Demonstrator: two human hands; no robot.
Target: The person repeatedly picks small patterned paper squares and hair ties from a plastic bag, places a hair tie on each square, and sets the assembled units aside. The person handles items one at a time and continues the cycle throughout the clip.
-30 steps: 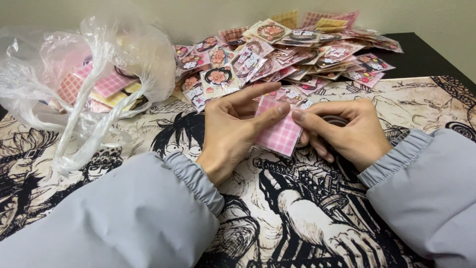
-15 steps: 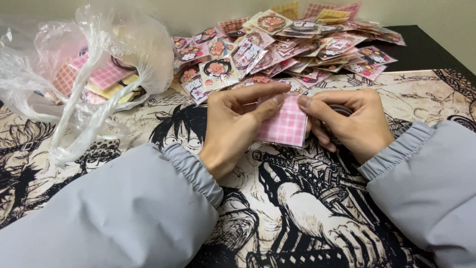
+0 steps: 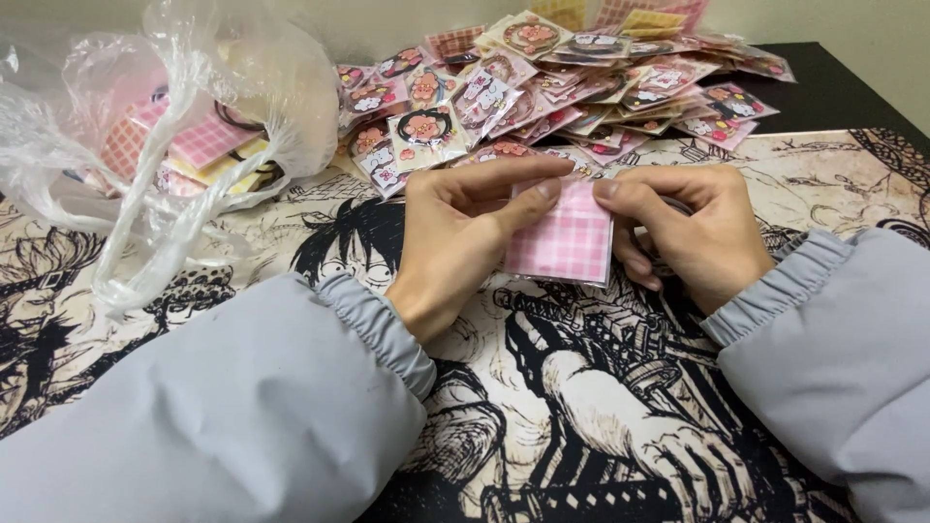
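Fingers (image 3: pixel 542 194) of both hands pinch a pink checked packet (image 3: pixel 562 242), left hand (image 3: pixel 460 237) and right hand (image 3: pixel 693 232) at its sides, above the printed mat (image 3: pixel 542 387). Behind the packet lies a packet pile (image 3: pixel 581 87); far left, a plastic bag (image 3: pixel 165 126).

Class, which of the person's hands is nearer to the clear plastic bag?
Left. The left hand lies just right of the plastic bag; the right hand is farther right, beyond the pink checked packet.

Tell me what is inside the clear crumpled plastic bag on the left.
Through the clear crumpled plastic bag show pink checked cards, some yellow cards and dark ring shapes. The wrinkled, glaring film hides how many there are and what lies beneath them.
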